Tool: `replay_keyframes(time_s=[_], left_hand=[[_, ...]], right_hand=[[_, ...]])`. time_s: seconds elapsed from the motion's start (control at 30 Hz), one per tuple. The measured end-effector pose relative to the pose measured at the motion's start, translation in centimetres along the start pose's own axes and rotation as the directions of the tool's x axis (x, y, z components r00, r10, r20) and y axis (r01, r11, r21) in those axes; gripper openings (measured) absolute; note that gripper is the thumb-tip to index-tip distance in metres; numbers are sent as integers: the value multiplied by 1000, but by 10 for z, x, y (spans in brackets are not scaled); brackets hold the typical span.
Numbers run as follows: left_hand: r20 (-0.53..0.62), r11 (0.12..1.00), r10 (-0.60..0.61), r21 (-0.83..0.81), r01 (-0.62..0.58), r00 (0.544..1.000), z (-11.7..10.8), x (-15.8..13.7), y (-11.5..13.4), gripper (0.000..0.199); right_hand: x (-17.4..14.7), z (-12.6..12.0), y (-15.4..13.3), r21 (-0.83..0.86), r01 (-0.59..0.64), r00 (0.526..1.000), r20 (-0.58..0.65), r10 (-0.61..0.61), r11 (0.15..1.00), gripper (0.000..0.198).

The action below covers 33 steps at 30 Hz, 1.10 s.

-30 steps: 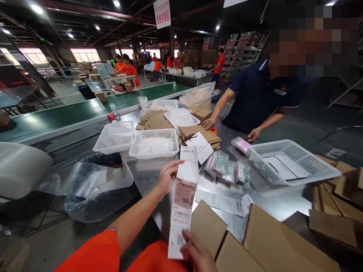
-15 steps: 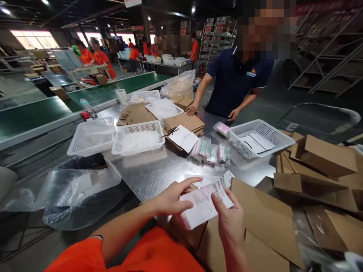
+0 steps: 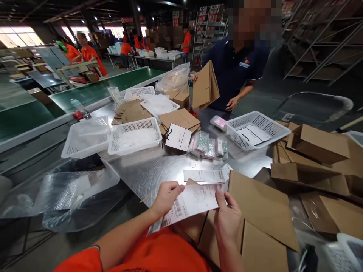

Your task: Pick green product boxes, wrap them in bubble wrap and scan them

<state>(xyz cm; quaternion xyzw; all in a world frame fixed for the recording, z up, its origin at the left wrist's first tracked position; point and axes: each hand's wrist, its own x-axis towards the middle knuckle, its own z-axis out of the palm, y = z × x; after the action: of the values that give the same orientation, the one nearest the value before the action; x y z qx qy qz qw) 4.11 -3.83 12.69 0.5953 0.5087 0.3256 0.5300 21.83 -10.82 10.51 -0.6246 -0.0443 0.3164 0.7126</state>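
Observation:
A long printed paper label [image 3: 195,200] is stretched between my two hands above the table's near edge. My left hand [image 3: 168,198] pinches its upper left edge, and the lower left end hangs down towards my orange shirt. At the other end, my right hand [image 3: 228,211] grips it between thumb and fingers. Just beyond it, more printed labels [image 3: 202,176] lie flat on the metal table [image 3: 159,172]. Under and beside my right hand are brown cardboard boxes [image 3: 261,207]. Farther off, several bubble-wrapped packets [image 3: 202,142] lie by a white paper bag [image 3: 178,136].
White baskets [image 3: 134,149] stand at the left, and another basket [image 3: 258,143] with white cards at the right. Open cartons [image 3: 317,147] crowd the right side. Across the table, a person in a dark shirt [image 3: 235,71] holds up folded cardboard [image 3: 205,85]. A green conveyor [image 3: 93,92] runs behind.
The label, folded over before, is now opened out longer. My left hand has closed on its edge. The person opposite has lifted folded cardboard off the pile.

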Motion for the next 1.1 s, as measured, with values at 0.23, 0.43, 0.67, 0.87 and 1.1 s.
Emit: replay_keyframes(time_s=[0.23,0.43,0.67,0.87,1.1], left_hand=[[-424,998,-47,13,58,904,-86,20,-38,57],[-436,974,-32,188,126,900,-110,10,-57,57],[-372,989,-61,99,105,926,-63,-3,-52,55],[37,975,-171,-141,174,985,-34,-2,-23,51],[655,963,-194,-14,269,730,-6,-46,-19,39]], right_hand=[[44,13,41,-379,202,955,281,-95,903,46],[52,85,87,-534,293,878,479,-2,793,38],[-35,66,81,-404,132,627,741,240,905,48],[-64,37,45,-355,-163,828,458,323,921,57],[-5,-41,2,-441,-220,961,58,272,870,60]])
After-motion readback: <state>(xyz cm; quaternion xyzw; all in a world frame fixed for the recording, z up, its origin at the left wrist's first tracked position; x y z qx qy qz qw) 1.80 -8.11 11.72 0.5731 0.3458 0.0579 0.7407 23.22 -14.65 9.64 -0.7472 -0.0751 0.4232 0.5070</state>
